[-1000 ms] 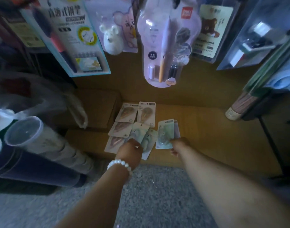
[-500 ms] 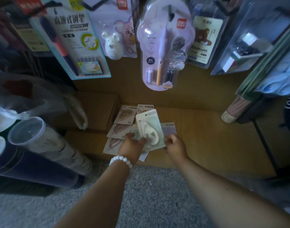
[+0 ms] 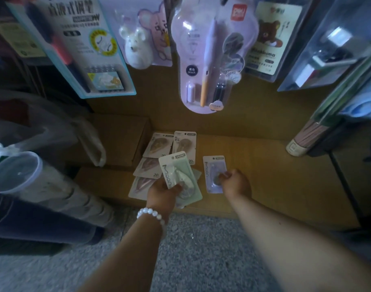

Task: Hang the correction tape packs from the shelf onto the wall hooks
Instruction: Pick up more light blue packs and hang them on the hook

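Note:
My left hand [image 3: 162, 193] grips a pale green correction tape pack [image 3: 177, 175], lifted off the low wooden shelf [image 3: 264, 175], with more packs stacked behind it in the same hand. My right hand [image 3: 235, 183] pinches the lower edge of a pale lilac pack [image 3: 213, 171] just to the right. Several beige packs [image 3: 161, 144] lie flat on the shelf behind my left hand, partly hidden by the green pack.
Hanging pen and stationery packs [image 3: 205, 60] fill the wall above the shelf. A cardboard box [image 3: 121, 138] sits left of the beige packs. Rolled tubes with clear caps [image 3: 33, 186] lie at the left. A bundled roll [image 3: 302, 140] leans at the right.
My left hand has lifted the green pack off the pile and turned its face towards me. My right hand has shifted right with the lilac pack. The camera has tilted up slightly.

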